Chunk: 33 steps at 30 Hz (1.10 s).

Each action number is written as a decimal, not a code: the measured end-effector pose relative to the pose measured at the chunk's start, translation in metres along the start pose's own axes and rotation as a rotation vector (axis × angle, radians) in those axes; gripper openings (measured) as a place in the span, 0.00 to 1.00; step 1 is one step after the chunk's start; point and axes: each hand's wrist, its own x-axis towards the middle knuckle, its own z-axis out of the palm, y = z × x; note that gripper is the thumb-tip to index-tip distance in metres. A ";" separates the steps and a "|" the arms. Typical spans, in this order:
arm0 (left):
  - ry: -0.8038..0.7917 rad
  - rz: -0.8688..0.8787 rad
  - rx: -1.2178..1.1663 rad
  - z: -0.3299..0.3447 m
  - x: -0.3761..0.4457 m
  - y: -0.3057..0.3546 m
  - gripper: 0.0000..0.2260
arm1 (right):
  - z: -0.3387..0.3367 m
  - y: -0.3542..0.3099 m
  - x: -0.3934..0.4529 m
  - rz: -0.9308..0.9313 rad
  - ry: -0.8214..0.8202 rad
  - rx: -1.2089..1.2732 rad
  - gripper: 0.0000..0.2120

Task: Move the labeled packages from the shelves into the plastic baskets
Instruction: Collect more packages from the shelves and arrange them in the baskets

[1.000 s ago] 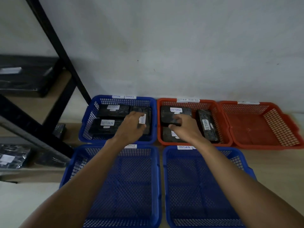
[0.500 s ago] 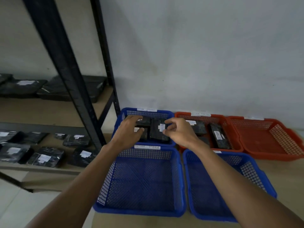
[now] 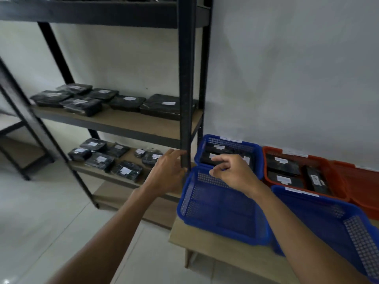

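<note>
Black plastic-wrapped packages with white labels (image 3: pixel 125 170) are seen lying on the lower wooden shelf (image 3: pixel 114 177) of the black metal shelving rack (image 3: pixel 185 78), and more of them are laid on the middle shelf (image 3: pixel 131 121) above. Nothing is held by the left hand (image 3: pixel 166 175); its fingers are loosely extended just beside the rack's front post, near the rightmost packages of the lower shelf. The right hand (image 3: pixel 233 173) is kept over the near blue plastic mesh basket (image 3: pixel 221 218), which looks empty; its fingers are curled and nothing is seen between them. The far blue basket (image 3: pixel 227 146) and the red plastic basket (image 3: pixel 291 173) already hold packages. For the next pick, it is judged best that the post be cleared by the left hand, one package be gripped across its width, and its label be read so that the matching basket is chosen.
</note>
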 end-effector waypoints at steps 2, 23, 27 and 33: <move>0.049 -0.022 0.009 -0.020 -0.016 -0.012 0.22 | 0.018 -0.021 -0.002 -0.049 -0.022 0.004 0.23; 0.227 -0.203 0.110 -0.244 -0.030 -0.204 0.22 | 0.213 -0.207 0.134 -0.249 -0.168 -0.108 0.29; 0.166 -0.204 0.119 -0.280 -0.008 -0.244 0.23 | 0.241 -0.233 0.168 -0.238 -0.156 -0.143 0.31; 0.084 -0.160 0.106 -0.306 0.033 -0.292 0.22 | 0.265 -0.251 0.209 -0.171 -0.118 -0.156 0.31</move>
